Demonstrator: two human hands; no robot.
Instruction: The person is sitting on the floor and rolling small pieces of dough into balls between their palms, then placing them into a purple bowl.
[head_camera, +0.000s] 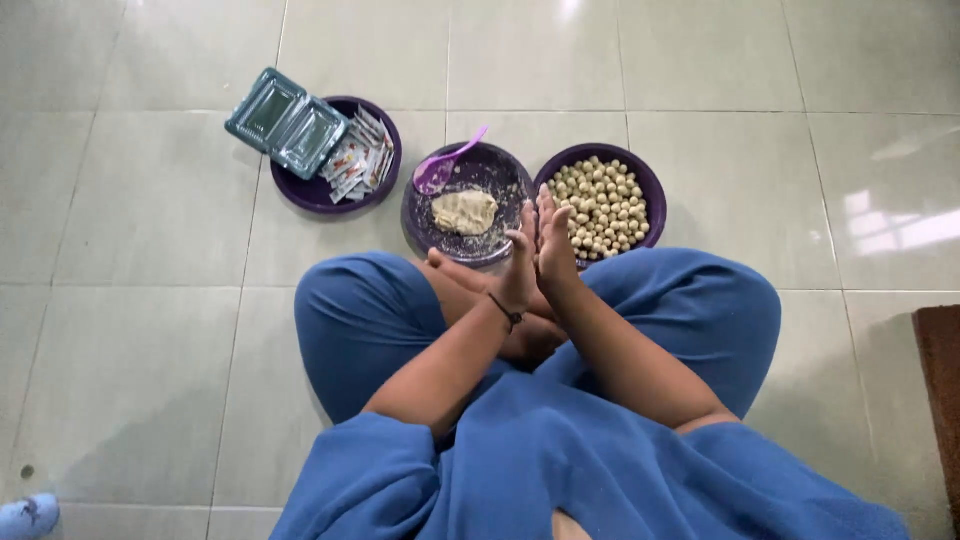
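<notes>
- We saw the left hand (520, 262) and the right hand (553, 243) pressed flat, palm to palm, fingers straight, above the crossed legs; whatever lay between the palms was hidden from us.
- The hands hung just over the near rims of two purple plates on the tiled floor (150, 300).
- The middle plate (425, 235) held a lump of dough (464, 212) and a pink spoon (445, 165).
- The right plate (650, 190) carried many small dough balls (603, 205).
- A third plate (310, 195), further left, bore sachets (360, 160) and clear plastic containers (285, 122).
</notes>
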